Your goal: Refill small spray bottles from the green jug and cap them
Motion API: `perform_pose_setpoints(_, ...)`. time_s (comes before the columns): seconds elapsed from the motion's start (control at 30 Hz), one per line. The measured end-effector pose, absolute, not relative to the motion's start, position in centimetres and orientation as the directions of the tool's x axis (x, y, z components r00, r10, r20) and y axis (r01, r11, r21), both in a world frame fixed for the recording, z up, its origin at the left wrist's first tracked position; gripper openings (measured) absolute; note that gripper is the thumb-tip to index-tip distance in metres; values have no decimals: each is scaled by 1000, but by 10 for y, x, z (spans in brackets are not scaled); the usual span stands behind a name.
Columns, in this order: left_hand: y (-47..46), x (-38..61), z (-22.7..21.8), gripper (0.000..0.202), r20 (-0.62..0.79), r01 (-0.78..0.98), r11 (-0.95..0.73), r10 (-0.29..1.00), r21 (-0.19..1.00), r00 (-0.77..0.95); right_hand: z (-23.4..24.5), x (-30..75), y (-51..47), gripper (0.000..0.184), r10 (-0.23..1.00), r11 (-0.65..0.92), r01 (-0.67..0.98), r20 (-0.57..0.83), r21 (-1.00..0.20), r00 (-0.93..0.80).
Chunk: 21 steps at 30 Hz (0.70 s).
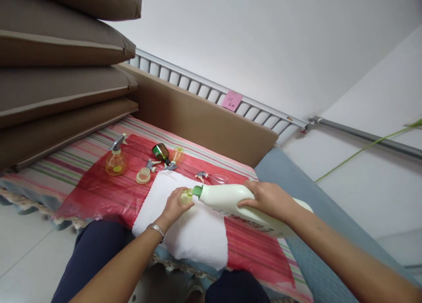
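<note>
My left hand is closed around a small clear yellowish bottle with an open neck. My right hand grips a large pale-green jug, like a laundry detergent bottle, tipped nearly on its side. Its green spout meets the mouth of the small bottle; whether liquid is flowing I cannot tell. Both are over a white cloth. Left of the cloth sits a round cream cap, beside a grey-and-white spray head.
An amber spray bottle stands at left. A brown bottle, a yellow spray bottle and a clear pink-looking spray bottle lie behind the cloth on red plastic sheeting. Stacked cushions rise at left; a brown board backs the seat.
</note>
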<state>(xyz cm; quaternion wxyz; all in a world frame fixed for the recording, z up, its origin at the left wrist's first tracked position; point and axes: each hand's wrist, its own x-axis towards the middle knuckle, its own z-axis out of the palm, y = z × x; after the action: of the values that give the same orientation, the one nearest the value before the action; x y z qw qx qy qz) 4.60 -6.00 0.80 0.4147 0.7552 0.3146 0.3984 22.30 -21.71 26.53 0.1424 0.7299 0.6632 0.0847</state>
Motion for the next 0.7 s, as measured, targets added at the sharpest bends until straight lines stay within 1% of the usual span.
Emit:
perform_pose_setpoints(0.17,-60,46,9,45,345,134,-457,806,879,481,250,231,-224,38,986,-147,958,-44,244,162)
perform_pose_setpoints(0.27,-60,45,9,45,349,126,-454,808,882,475,240,235,-230,35,977,-205,967,-22,150,211)
perform_pose_setpoints(0.33,-59,45,9,45,349,120,-451,811,884,470,234,237,-234,32,969,-245,969,-7,40,245)
perform_pose_setpoints(0.4,-58,45,9,45,350,113,-447,812,887,466,228,242,-238,31,960,-274,957,29,-98,278)
perform_pose_setpoints(0.5,-56,44,8,45,347,101,-438,815,893,464,219,252,-246,34,921,-321,908,132,-270,365)
perform_pose_setpoints(0.6,-54,44,7,46,344,83,-427,816,900,464,207,264,-255,37,833,-385,832,237,-400,500)
perform_pose_setpoints(0.7,-52,44,6,46,342,66,-415,820,907,460,189,270,-265,39,712,-397,728,313,-559,628)
